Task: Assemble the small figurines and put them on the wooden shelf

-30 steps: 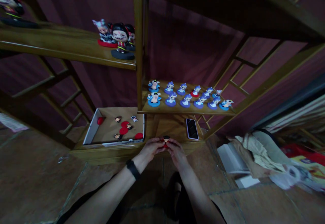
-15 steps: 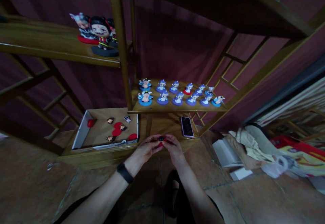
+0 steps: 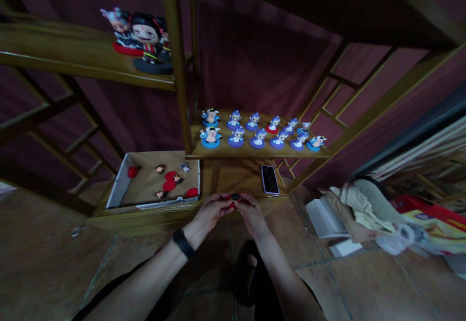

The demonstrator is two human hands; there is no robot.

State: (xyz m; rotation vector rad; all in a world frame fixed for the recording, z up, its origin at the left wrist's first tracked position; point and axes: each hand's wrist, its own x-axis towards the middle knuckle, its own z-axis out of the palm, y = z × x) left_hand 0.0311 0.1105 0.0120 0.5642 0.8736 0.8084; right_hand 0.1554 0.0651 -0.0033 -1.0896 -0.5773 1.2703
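Note:
Between my two hands is a small figurine [image 3: 235, 197] with a dark head and red parts, mostly covered by fingers. My left hand [image 3: 213, 210], below a black wristband, is closed on its left side. Closed on its right side is my right hand [image 3: 250, 210]. Both hands are in front of the lower shelf's edge. Left of them, an open cardboard box [image 3: 145, 162] holds several small figurine pieces, red discs [image 3: 169, 185] and a red rounded piece [image 3: 132, 171].
Two rows of small figurines [image 3: 259, 138] on coloured bases stand on the middle shelf [image 3: 233, 152]. A phone [image 3: 270, 179] lies on the lower shelf. Larger figurines [image 3: 147, 42] stand upper left. White boxes [image 3: 325, 217] and cloth [image 3: 358, 207] lie on the floor at right.
The view has shifted slightly. My hands stay together around the figurine, whose dark head now looks turned a little. Nothing has been let go.

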